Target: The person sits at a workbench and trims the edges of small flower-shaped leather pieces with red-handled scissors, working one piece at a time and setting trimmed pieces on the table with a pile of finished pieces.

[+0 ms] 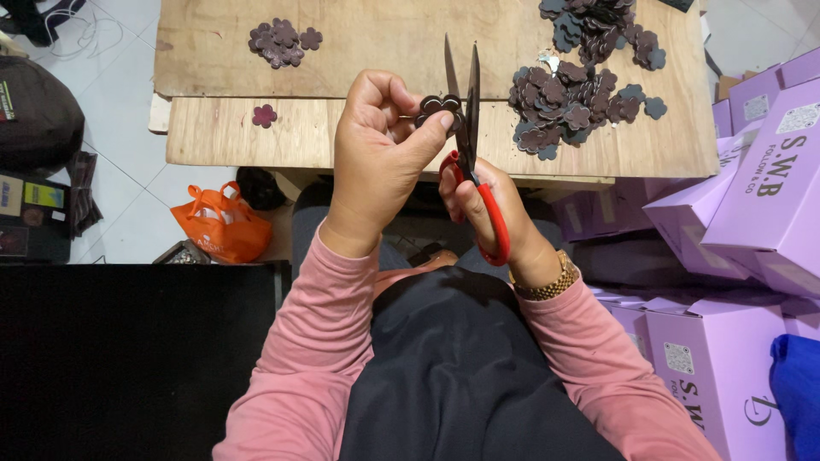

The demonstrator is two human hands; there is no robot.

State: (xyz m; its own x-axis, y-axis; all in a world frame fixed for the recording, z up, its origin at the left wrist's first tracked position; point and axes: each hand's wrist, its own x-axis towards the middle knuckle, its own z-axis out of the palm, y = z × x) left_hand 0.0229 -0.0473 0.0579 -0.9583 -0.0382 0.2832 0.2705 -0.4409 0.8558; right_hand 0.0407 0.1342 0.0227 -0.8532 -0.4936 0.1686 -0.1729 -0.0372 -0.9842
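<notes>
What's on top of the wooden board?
On the wooden board lie piles of dark flower-shaped pieces, a smaller heap and one loose piece. Whatever lies under the piles is hidden.

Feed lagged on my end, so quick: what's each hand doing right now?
Left hand: closed, pinching a dark flower-shaped piece between thumb and fingers.
Right hand: closed around the red-handled scissors, blades slightly open beside the piece.

Left hand (376, 158) raised, fingers curled, thumb and forefinger pinched together, right hand (491, 213) lower and just beside it, fingers closed in a grip, both forearms in pink sleeves, elbows bent inward.
</notes>
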